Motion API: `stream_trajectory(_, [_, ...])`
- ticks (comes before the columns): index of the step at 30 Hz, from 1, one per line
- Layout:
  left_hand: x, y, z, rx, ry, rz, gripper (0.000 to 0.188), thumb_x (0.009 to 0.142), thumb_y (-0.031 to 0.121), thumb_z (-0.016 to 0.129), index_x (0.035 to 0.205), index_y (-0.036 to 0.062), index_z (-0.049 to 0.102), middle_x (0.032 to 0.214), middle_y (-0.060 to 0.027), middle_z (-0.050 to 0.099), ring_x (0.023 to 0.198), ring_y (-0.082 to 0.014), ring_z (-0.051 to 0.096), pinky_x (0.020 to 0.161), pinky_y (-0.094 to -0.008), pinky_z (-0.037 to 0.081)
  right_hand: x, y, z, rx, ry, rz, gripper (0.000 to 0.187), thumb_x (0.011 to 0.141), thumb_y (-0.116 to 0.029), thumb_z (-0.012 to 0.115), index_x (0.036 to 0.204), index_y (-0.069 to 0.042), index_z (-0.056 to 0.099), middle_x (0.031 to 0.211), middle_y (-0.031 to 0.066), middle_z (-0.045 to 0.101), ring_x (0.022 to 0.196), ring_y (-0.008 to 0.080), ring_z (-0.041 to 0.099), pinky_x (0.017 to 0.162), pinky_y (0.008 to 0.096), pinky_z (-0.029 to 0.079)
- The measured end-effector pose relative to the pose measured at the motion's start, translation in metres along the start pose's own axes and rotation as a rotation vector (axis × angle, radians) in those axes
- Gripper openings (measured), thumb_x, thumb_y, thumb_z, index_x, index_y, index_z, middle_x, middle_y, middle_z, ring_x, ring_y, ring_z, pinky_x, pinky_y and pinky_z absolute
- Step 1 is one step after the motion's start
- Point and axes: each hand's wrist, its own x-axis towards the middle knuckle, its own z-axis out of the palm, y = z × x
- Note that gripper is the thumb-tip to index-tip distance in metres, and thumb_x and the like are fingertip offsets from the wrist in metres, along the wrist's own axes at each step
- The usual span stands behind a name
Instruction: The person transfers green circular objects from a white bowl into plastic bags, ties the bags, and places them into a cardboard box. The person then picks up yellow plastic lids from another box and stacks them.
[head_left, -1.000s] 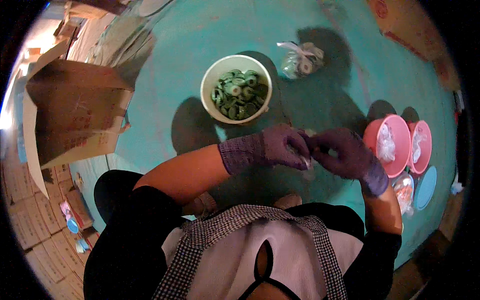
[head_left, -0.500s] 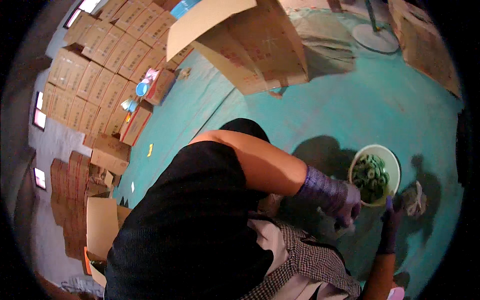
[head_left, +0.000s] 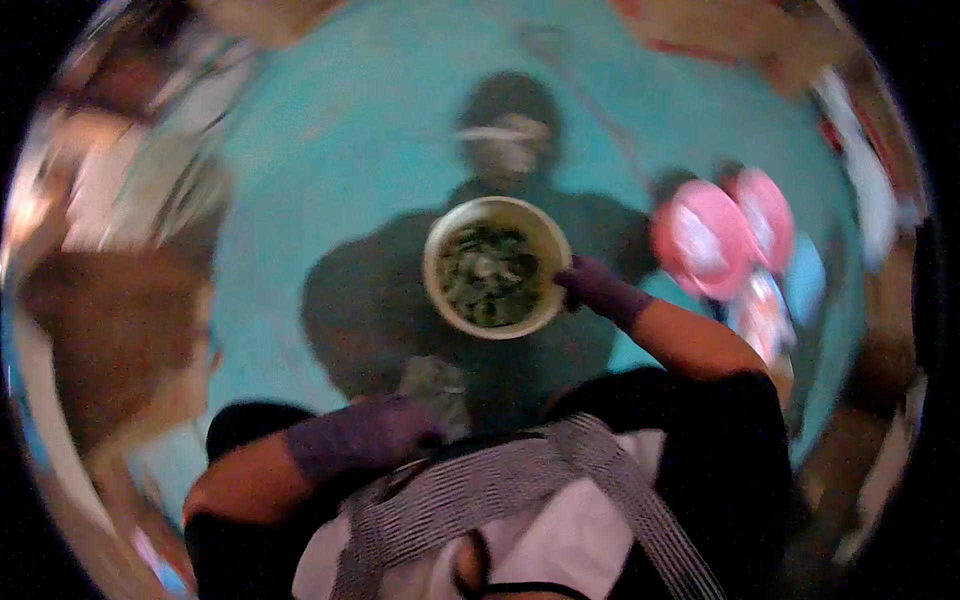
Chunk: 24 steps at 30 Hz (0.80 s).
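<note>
White bucket: It stands on the green floor point(head_left: 330, 150) in front of the person. The white bucket point(head_left: 431, 268) is the landmark for all the places here.
Green round bits: A heap of green round bits point(head_left: 488, 268) lies inside the bucket, below its rim. They are too blurry to count.
Right hand: The right hand point(head_left: 590, 287), in a purple glove, is closed on the right side of the bucket's rim.
Left hand: The left hand point(head_left: 400, 427), in a purple glove too, is on the person's side of the bucket, a bit to the left. Its fingers look folded, gripping a clear bag point(head_left: 432, 385), though blur hides the tips.
Clear bag: It sticks out of the left hand toward the bucket. What is in it, I cannot tell.
Good bucket grip: It seems best to hold the rim firmly and keep the bucket flat, so no bits spill.
Good bag grip: A soft pinch near the bag's edge should keep it from slipping or tearing.
Past the bucket: Another bag point(head_left: 513, 150) lies on the floor.
Right of the bucket: Two pink tubs, the nearer pink tub point(head_left: 733, 245) and the farther pink tub point(head_left: 772, 215), stand side by side.
</note>
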Motion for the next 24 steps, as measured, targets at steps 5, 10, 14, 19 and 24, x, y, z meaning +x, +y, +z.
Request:
stream_trajectory(5, [-0.012,0.019,0.009,0.016,-0.094,-0.268,0.029,0.083,0.028,0.060,0.103,0.0080,0.068,0.096,-0.0186,0.067,0.093,-0.0366,0.064,0.083,-0.0425,0.050,-0.121,0.076,-0.005,0.342,0.213,-0.018,0.032,0.083,-0.016,0.059,0.109,0.002,0.059,0.082,0.0126,0.065,0.062,0.0213,0.060,0.057,0.0345,0.050])
stream_trajectory(10, [-0.007,0.036,-0.003,0.031,-0.067,-0.274,0.027,0.083,0.027,0.062,0.099,0.0066,0.069,0.094,-0.0173,0.067,0.090,-0.0352,0.065,0.080,-0.0415,0.051,-0.188,0.214,-0.001,0.547,0.679,0.218,0.037,0.081,-0.021,0.065,0.111,0.001,0.061,0.093,0.0128,0.065,0.078,0.0218,0.064,0.072,0.0348,0.052])
stream_trajectory(14, [-0.001,0.033,-0.013,0.076,-0.045,-0.184,0.025,0.083,0.026,0.062,0.099,0.0069,0.069,0.094,-0.0174,0.067,0.090,-0.0347,0.065,0.079,-0.0406,0.051,-0.229,0.241,-0.003,0.368,0.861,0.132,0.034,0.082,-0.022,0.063,0.107,0.002,0.058,0.086,0.0115,0.063,0.072,0.0209,0.061,0.063,0.0328,0.048])
stream_trajectory(19, [-0.007,0.051,-0.029,0.011,0.064,-0.223,0.029,0.082,0.028,0.064,0.101,0.0075,0.069,0.093,-0.0185,0.067,0.089,-0.0352,0.064,0.080,-0.0414,0.051,-0.247,0.207,-0.011,0.352,1.110,0.330,0.056,0.086,-0.033,0.067,0.124,0.005,0.049,0.100,0.0139,0.062,0.093,0.0202,0.059,0.077,0.0319,0.046])
stream_trajectory(24, [-0.005,0.029,-0.020,-0.070,0.136,-0.121,0.029,0.081,0.027,0.063,0.099,0.0049,0.068,0.092,-0.0201,0.066,0.089,-0.0352,0.065,0.080,-0.0418,0.051,-0.283,0.029,0.005,0.237,1.099,-0.300,0.051,0.092,-0.020,0.059,0.135,0.002,0.043,0.122,0.0153,0.057,0.111,0.0227,0.055,0.099,0.0344,0.041])
